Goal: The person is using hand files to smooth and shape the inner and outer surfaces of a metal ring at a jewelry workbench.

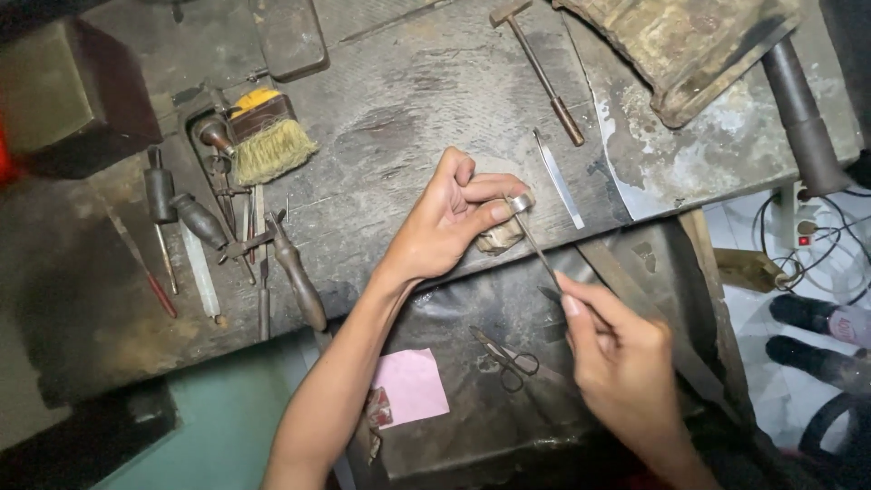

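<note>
Silver ring [520,203] pinched in the left hand [445,222], thumb and forefinger closed on it, band held on edge against a small worn peg [501,236] at the desk [399,100] front edge. Right hand [626,358] closed in a fingertip grip on a thin file [537,247]; the file runs up-left from the fingers, and its tip meets the ring.

Both hands work right at the desk edge. Below the edge hangs a dark tray or apron [454,308], holding small scissors [510,358] and a pink paper slip [413,386]. Scissors lie just left of the right hand, apart from it. Paper sits near the left forearm.

Just right of the ring, a flat metal strip [561,181] lies on the desk, near but not touching. Further up, a small hammer [544,68] lies slanted, well apart from the hands. Upper right corner: a worn padded block [689,45] on a pale metal sheet [726,136].

Open wood between the left hand and the tool cluster at left. That cluster: brush [268,136] with yellow top, several dark-handled tools [295,272], a red-handled tool [150,277]. All well apart from the grip. Dark box [73,91] at far left corner.

Beyond the desk's right edge: tiled floor with cables [817,236].
</note>
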